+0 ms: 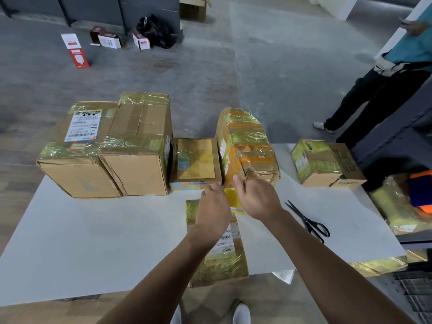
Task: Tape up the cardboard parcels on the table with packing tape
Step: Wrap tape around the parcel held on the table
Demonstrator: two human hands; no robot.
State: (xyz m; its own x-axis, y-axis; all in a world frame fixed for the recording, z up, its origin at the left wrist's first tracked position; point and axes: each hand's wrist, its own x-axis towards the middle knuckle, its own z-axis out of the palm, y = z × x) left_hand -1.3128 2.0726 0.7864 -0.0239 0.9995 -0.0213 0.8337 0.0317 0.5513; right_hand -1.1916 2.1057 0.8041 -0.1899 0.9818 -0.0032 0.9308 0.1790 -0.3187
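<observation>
White shoes (240, 313) show below the edge of the grey table (93, 242), and both bare forearms reach out over it. Under the wrists lies a narrow parcel (222, 258), glossy with wrap, its near end hanging over the table edge. The left hand (214, 206) is back-up, its fingers bent down out of sight, so I cannot tell what they hold. Just beside it, the right hand (258, 198) has the thumb raised and the fingers curled on a strip of yellow packing tape (230, 197), which shows in the gap between the two hands.

Right of the right wrist, apart from it, black scissors (308, 223) lie part-open. Just beyond the knuckles sits a small flat box (196, 160), with an orange-banded wrapped parcel (247, 148) close past the raised thumb. Two large cartons (138, 146) stand further left of the fingers. Well off to the right, another person (385, 90) stands by the table.
</observation>
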